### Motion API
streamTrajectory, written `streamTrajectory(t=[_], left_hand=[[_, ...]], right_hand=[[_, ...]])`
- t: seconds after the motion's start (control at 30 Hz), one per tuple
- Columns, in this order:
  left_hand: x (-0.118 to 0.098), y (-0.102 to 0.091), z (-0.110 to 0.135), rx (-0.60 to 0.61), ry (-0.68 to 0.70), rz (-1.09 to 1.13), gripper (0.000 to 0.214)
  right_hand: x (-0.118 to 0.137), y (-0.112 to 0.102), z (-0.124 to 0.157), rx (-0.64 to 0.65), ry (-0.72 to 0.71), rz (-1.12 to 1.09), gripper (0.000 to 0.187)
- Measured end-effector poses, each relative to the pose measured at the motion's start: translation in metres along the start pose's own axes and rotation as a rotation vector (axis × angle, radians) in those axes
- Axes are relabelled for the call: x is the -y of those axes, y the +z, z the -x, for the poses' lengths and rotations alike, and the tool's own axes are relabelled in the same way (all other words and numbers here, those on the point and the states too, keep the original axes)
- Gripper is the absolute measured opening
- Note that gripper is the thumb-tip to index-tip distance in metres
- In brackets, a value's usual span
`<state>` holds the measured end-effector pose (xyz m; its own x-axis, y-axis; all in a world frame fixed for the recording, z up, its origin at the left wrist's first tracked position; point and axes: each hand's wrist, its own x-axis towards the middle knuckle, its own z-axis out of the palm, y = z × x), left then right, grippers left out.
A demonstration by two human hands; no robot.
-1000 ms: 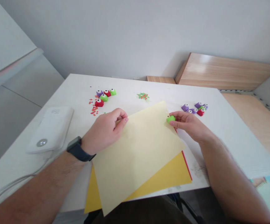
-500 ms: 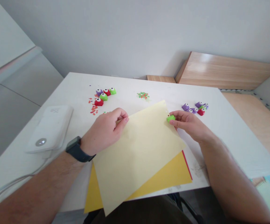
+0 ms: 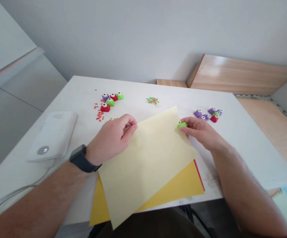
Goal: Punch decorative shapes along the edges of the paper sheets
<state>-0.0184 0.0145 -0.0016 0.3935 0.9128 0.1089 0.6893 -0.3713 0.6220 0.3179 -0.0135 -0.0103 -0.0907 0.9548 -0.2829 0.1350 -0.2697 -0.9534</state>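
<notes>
A pale yellow sheet of paper (image 3: 145,158) lies tilted on top of a darker yellow sheet (image 3: 183,185) and a red one, of which only an edge shows. My left hand (image 3: 112,137), with a dark watch on the wrist, pinches the pale sheet's left edge. My right hand (image 3: 200,130) grips a small green paper punch (image 3: 182,125) set on the sheet's right edge near its top corner.
Several small punches in red, green and purple (image 3: 110,100) sit at the back left among paper bits. Another group (image 3: 209,114) lies just beyond my right hand. A pile of confetti (image 3: 152,100) is at the back middle. A white device (image 3: 51,135) with a cable rests at the left of the white table (image 3: 244,145).
Hardly anything differs; both hands keep their grips, and the view has shifted slightly.
</notes>
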Motion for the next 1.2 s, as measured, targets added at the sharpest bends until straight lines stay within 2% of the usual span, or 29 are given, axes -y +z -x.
streamTrajectory(t=[0.2, 0.4, 0.6, 1.2], left_hand=[[-0.001, 0.0, 0.001, -0.001, -0.003, 0.001, 0.017], [0.0, 0.0, 0.002, 0.004, 0.004, -0.009, 0.018], [-0.001, 0.0, 0.002, 0.015, 0.001, -0.014, 0.019], [0.0, 0.001, 0.002, 0.019, 0.008, -0.011, 0.019]], right_hand=[[-0.003, 0.001, -0.001, -0.015, -0.023, 0.019, 0.044], [-0.007, 0.001, -0.002, -0.034, -0.071, 0.074, 0.038], [-0.009, 0.004, -0.002, -0.03, -0.044, 0.116, 0.042], [-0.015, 0.003, -0.005, -0.088, -0.084, 0.214, 0.041]])
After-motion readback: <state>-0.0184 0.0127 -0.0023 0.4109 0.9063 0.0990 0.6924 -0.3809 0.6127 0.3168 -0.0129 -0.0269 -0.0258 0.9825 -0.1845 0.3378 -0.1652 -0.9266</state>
